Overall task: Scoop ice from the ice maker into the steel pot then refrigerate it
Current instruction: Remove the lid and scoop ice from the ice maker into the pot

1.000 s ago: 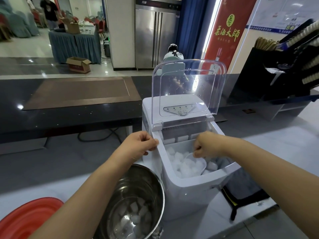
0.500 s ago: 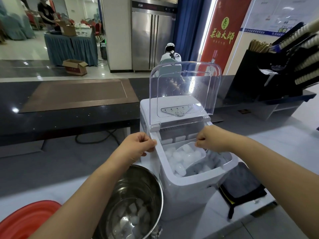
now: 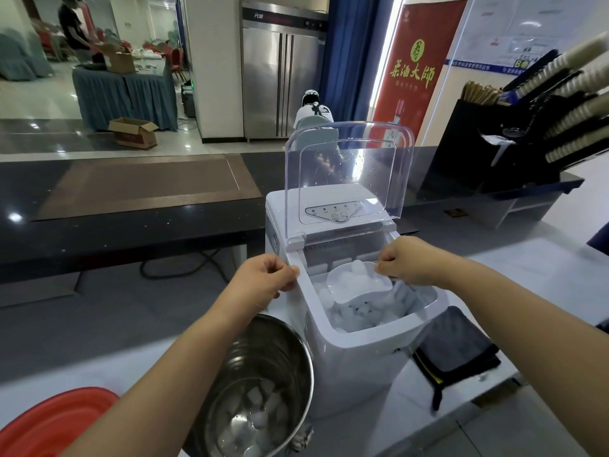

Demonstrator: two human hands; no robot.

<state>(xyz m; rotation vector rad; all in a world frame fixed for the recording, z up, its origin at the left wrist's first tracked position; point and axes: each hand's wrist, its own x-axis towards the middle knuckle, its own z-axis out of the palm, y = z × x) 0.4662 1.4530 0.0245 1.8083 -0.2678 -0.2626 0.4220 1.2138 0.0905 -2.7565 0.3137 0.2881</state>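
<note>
On the white counter (image 3: 534, 258), the right hand (image 3: 405, 262) grips a full scoop (image 3: 359, 283) over the ice maker (image 3: 365, 351), the left hand (image 3: 265, 278) pinches its rim, and the lower-centre steel pot (image 3: 286, 351) looks barely filled, not yet refrigerated.

Red banner (image 3: 412, 74): gold "茶酒大師"; remaining print too small.
</note>
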